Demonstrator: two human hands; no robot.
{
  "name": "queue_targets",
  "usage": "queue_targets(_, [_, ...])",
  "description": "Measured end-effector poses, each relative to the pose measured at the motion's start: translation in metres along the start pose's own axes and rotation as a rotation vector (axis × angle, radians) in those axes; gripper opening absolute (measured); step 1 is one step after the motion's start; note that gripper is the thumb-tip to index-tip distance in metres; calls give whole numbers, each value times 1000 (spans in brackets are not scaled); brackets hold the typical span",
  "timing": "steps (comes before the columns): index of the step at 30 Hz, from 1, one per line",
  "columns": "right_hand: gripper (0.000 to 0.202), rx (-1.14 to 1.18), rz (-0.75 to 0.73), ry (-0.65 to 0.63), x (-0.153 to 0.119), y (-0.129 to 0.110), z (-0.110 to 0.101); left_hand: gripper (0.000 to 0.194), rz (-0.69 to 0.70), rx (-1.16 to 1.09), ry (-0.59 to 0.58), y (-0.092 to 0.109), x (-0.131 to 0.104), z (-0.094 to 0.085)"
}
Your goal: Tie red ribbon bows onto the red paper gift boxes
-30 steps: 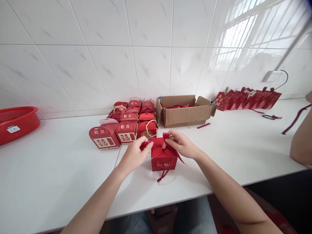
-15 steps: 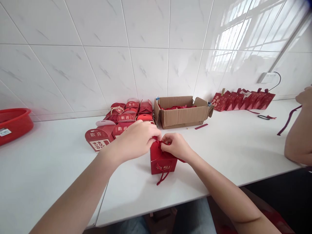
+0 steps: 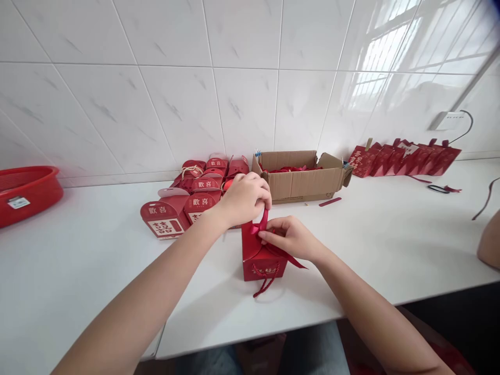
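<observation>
A small red gift box [image 3: 262, 263] stands on the white table in front of me, a twisted cord handle [image 3: 264, 286] hanging down its near side. Red ribbon [image 3: 264, 219] is looped on top of the box, and one loose tail trails off to the right. My left hand [image 3: 245, 198] is closed on the ribbon and pulls it up above the box. Lower down, at the ribbon's crossing on the lid, my right hand [image 3: 289, 237] pinches it between thumb and fingers. The fingers partly cover the knot.
Behind my left hand sit several red boxes [image 3: 164, 219]. A cardboard carton [image 3: 304, 185] holds red pieces. Red bags [image 3: 404, 158] line the wall at right, near scissors [image 3: 438, 188]. A red basin [image 3: 29, 192] stands far left. Another person's arm [image 3: 490, 239] rests at the right edge.
My left hand has risen from the lid, drawing a length of ribbon upward. My right hand stays low at the knot. The view has shifted slightly, and the other person's arm shows less.
</observation>
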State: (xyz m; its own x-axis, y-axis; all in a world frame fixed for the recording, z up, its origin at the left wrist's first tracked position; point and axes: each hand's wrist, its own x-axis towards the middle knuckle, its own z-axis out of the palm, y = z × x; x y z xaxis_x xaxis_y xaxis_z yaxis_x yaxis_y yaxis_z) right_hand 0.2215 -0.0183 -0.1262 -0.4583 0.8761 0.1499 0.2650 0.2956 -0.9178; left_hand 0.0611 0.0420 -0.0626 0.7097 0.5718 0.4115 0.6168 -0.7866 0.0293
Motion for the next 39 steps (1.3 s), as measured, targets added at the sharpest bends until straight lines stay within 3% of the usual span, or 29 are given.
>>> queue_targets(5, [28,-10,-21,96,2,6,5,16,-311,-175,390,2,-30,15])
queue_targets(6, [28,-12,-28,103,2,6,6,11,-356,-274,383,4,-38,16])
queue_targets(8, [27,-11,-41,115,1,7,7,6,-368,-477,231,6,-51,17])
queue_targets(10, [28,-20,-46,124,1,7,8,18,-359,-599,72,7,-61,20])
queue_targets(12, [28,-35,-38,131,1,7,8,23,-385,-664,25,6,-68,26])
queue_targets(19, [16,116,-60,174,2,11,11,17,-365,-876,102,3,-75,41])
queue_targets(24, [27,205,-22,214,1,14,12,17,-357,-917,124,8,-77,45])
queue_targets(39, [24,192,4,190,0,12,9,22,-468,-1102,178,9,-74,56])
